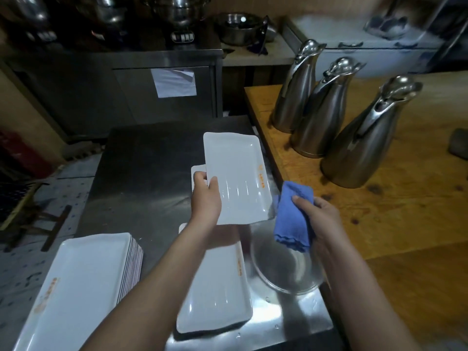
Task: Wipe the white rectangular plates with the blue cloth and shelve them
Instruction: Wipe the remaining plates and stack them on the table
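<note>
nearest, a stainless steel table (141,173) is carrying the work, its top scuffed, shiny and dotted w/ water drops at the front edge. at its near l corner a tall stack of white rectangular plates (83,279) is sitting, glossy, round-cornered, w/ orange print on the top one. mid-front a lower pile of plates (217,295) is lying under the l forearm, just beside a round steel bowl (283,269), blurred. above the bowl the right hand (319,216) is gripping the blue cloth (291,216), fingers curled round the bunched, nubby fabric, folded end hanging down. the cloth is sitting just beside the held plate's r edge; can't tell if it's touching. the left hand (205,196) is clamping a white plate (235,173) by its l long edge, thumb on the face, holding it tilted above the table. it's shallow, wavy-rimmed, w/ orange lettering along the r side. a white sliver (198,169) is showing behind it by the fingers. to the r a wooden counter (392,211), orange-brown w/ knots and grain, is running alongside the table and bearing three steel jugs (359,148), tall, tapered, beak-lidded. to the l, speckled floor tiles (22,274) are showing. further back a steel cabinet (76,92) is standing w/ a paper sheet (174,82) stuck on its door, and pots (177,11) are sitting on top in dim light.
</note>
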Tool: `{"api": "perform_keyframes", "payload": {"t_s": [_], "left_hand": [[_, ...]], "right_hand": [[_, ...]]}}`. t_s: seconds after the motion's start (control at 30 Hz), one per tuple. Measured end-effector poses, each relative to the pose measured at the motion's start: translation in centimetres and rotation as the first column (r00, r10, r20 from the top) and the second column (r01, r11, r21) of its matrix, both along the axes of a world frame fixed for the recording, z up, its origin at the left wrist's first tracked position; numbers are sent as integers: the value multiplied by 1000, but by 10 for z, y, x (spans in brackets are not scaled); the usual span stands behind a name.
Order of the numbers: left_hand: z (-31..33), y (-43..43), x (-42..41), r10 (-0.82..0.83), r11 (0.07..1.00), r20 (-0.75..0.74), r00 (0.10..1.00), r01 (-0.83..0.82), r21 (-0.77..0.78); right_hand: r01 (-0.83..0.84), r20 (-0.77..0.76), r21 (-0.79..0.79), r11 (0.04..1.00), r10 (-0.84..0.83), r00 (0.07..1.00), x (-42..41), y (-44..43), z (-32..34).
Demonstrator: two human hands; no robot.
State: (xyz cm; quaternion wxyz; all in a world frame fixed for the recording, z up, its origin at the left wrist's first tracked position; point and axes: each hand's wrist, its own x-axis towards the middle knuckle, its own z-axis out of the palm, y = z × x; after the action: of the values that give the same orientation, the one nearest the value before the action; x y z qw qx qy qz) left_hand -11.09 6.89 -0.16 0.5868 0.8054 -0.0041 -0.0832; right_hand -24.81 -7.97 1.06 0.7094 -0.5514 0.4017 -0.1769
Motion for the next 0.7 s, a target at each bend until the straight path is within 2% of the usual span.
{"api": "perform_keyframes", "payload": {"t_s": [0.1, 0.3, 0.57, 0.7], "left_hand": [[8, -12, -27, -59, 998, 83, 995, 61, -22], [11, -26, -71, -220, 973, 235, 947, 195, 123], [12, -30, -94, -185, 981, 314, 931, 155, 119], [9, -27, -97, -172, 981, 304, 937, 135, 140]], "right_hand": [[57, 25, -16, 998, -57, 998, -19, -14, 9], [10, 65, 9, 1000, -11, 998, -45, -17, 13], [-48, 56, 31, 998, 46, 997, -57, -18, 3], [-73, 66, 41, 997, 70, 995, -59, -16, 7]]}}
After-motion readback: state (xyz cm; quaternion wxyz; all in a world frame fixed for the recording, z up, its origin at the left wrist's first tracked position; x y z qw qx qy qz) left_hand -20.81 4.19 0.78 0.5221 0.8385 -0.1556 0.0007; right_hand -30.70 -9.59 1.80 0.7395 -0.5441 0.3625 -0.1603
